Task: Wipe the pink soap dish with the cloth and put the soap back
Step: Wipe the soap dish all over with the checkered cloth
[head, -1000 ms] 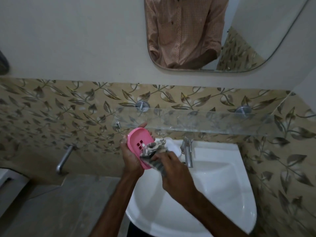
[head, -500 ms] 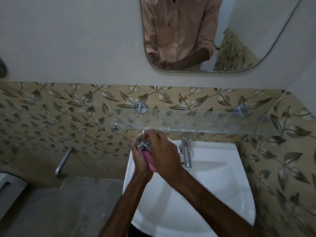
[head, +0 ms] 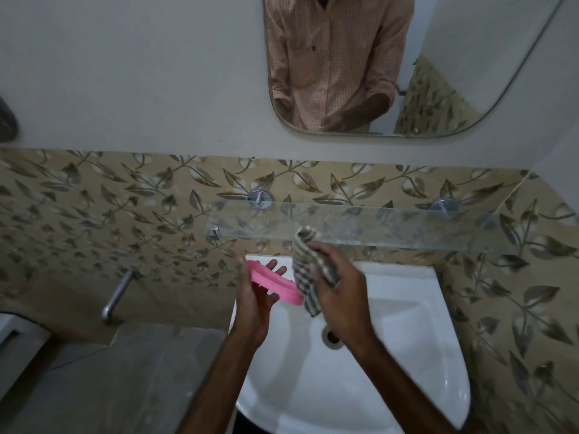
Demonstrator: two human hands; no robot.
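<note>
The right hand (head: 338, 292), fingers clenched on the grey checked cloth (head: 308, 270), has lifted off the pink oval plastic soap dish (head: 275, 285). The left hand (head: 255, 308) grasps this dish over the far left of the white basin (head: 407, 355). Wiping seems finished; soap next.

Soap dish (head: 275, 285) pink plastic, smooth. Cloth (head: 308, 274) woven, checked, soft. Basin (head: 391, 355) glossy white ceramic. Shelf (head: 391, 225) clear glass; mounts (head: 259, 197) shiny metal.
</note>
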